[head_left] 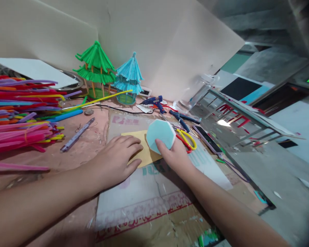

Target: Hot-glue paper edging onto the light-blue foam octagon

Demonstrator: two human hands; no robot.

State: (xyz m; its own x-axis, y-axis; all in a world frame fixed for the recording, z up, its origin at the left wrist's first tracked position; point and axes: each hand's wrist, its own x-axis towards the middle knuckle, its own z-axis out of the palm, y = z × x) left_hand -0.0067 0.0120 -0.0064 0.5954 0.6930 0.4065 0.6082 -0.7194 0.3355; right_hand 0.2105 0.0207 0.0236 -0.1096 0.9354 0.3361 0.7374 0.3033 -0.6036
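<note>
A light blue octagonal piece [158,132] with a white edge is held up in my right hand [177,156], its thumb across the face and the other fingers hidden behind. My left hand [121,154] lies with fingers apart on a yellow sheet [150,157], over its left part. Under the sheet is a printed white board [134,199]. Just beyond my right hand are scissors [186,139] with red and yellow handles, partly covered by that hand.
Bundles of coloured pipe cleaners [23,113] and a pen [77,134] lie at left. Green [95,70] and blue [128,79] model pavilions stand at the back. A glue gun [156,102], pliers [181,118], phone [207,139] and clear jar [195,92] are on the right.
</note>
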